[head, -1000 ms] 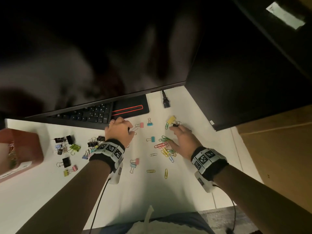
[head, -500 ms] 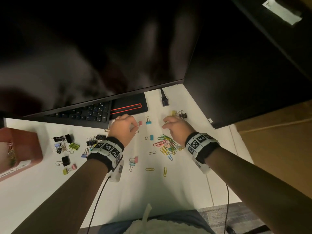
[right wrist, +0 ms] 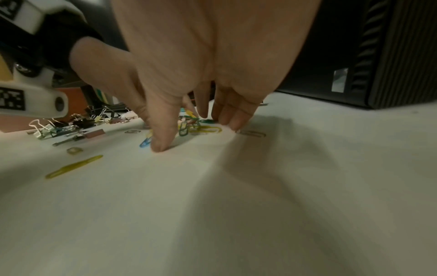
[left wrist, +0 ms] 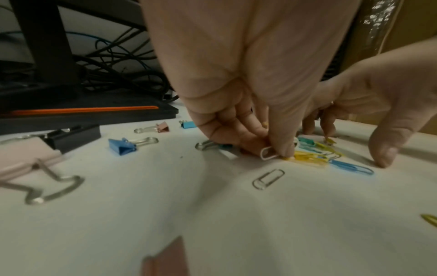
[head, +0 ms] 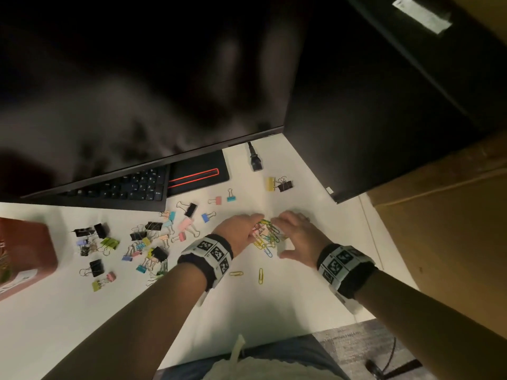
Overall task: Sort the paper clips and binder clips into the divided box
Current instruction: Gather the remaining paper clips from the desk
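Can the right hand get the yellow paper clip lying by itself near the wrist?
Probably yes. The yellow paper clip lies alone on the bare white desk, just behind the right hand, with nothing on top of it.

We are wearing a black band on each bare forearm, the left wrist band (head: pixel 206 253) and the right wrist band (head: pixel 346 267), each one carrying white tiles printed with black square codes. A white camera housing (right wrist: pixel 35 100) is hanging under the left band (a thin black cable (head: pixel 391 352) is trailing below). Blue trousers (head: pixel 277 352) and a pale top (head: pixel 263 370) are showing at the bottom.
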The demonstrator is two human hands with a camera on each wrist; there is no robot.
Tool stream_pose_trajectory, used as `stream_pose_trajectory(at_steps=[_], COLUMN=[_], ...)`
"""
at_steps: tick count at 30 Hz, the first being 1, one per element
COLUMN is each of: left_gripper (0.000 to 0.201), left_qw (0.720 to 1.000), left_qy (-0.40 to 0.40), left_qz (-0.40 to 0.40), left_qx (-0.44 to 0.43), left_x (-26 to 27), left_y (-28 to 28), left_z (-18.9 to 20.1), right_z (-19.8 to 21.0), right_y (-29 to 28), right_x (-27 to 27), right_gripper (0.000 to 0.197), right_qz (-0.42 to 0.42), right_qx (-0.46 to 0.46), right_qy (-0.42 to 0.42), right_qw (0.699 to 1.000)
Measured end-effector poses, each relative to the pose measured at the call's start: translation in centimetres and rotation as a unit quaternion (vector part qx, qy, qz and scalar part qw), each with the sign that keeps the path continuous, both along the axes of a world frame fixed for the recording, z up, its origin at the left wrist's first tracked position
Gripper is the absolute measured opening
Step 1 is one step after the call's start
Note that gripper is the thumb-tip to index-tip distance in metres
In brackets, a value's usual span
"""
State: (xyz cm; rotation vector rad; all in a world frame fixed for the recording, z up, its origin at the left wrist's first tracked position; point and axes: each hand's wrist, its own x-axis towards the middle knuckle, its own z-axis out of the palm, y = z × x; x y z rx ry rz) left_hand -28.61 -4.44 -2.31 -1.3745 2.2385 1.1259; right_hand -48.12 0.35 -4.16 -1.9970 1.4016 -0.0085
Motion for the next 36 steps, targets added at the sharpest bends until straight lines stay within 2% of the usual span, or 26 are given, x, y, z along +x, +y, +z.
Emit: stream_pose_trajectory(at_steps=[5, 12, 17, 20, 25, 31, 36], left_gripper=[0.025, 0.027, 0.022, 0.023, 0.025, 0.019, 0.017], left_qw=[0.999, 0.992, 0.989, 0.984, 0.985, 0.981, 0.975], left_qy=[0.009, -0.003, -0.005, -0.017, 0.005, 0.051, 0.085], left_qz=[0.015, 0.100, 0.092, 0.076, 0.104, 0.164, 0.181], left_qx=[-0.048, -0.075, -0.117, -0.158, -0.134, -0.094, -0.093], left_x=[-0.3, 0.3, 0.8, 1.2, 1.6, 2.0, 3.0], left_y=[-0.4, 0.4, 1.2, 1.4, 1.5, 1.2, 1.0], left_z=[-0.5, -1.1, -1.3, -1.3, -1.1, -0.5, 0.0], right_z=[-0.8, -1.2, -1.3, -1.1, -0.9, -0.4, 0.0], right_y=[-0.1, -1.0, -1.5, -1.7, -2.1, -2.5, -2.1], right_x=[0.3, 1.8, 2.3, 2.4, 2.8, 3.3, 2.9], right_gripper=[0.051, 0.037, 0.017, 0.015, 0.021, 0.020, 0.016], right_qz=[-0.096, -0.124, -0.121, -0.126, -0.150, -0.136, -0.155], right_qx=[0.004, 0.012, -0.001, 0.009, 0.044, 0.060, 0.058], right_qy=[-0.064, -0.107, -0.103, -0.096, -0.074, -0.017, -0.032], right_qw=[0.993, 0.986, 0.987, 0.987, 0.985, 0.989, 0.986])
